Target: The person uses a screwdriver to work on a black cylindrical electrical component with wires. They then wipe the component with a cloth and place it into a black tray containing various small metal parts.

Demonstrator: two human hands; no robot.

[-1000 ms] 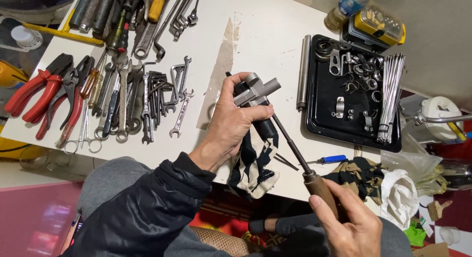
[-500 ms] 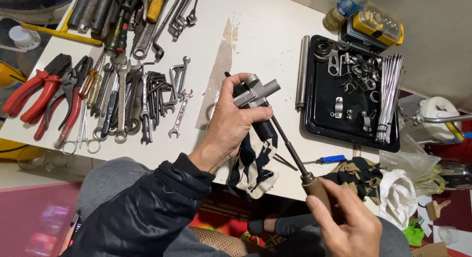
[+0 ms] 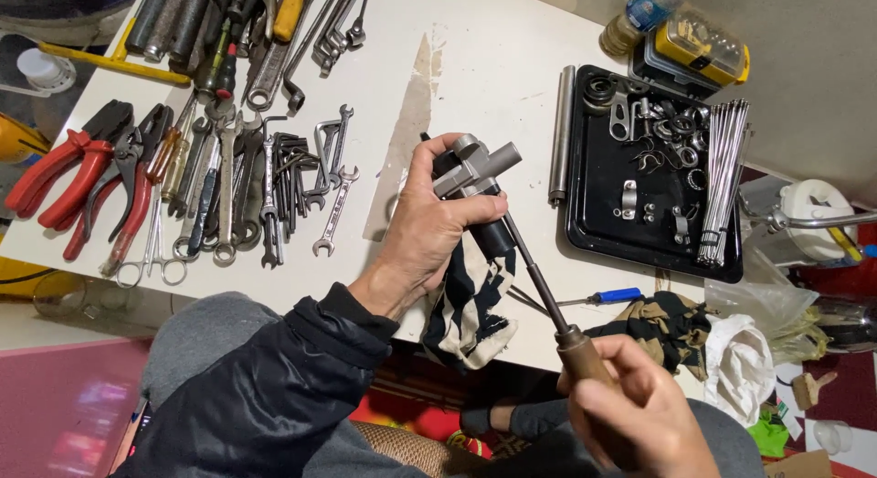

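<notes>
Left hand (image 3: 429,236) fingers wrapped round the grey metal part (image 3: 475,172), held with a striped rag (image 3: 470,300) above the white surface (image 3: 493,67). Right hand (image 3: 639,409) gripping the wooden-handled tool (image 3: 585,350) — pulled back slightly since a second ago, shaft steeper, tip still seated in the part.

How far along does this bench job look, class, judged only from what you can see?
Done: small metal parts lie sorted in the black tray. In hand: the left hand grips a grey metal assembly while the right hand drives a wooden-handled screwdriver into it. Left: cannot tell.
</notes>
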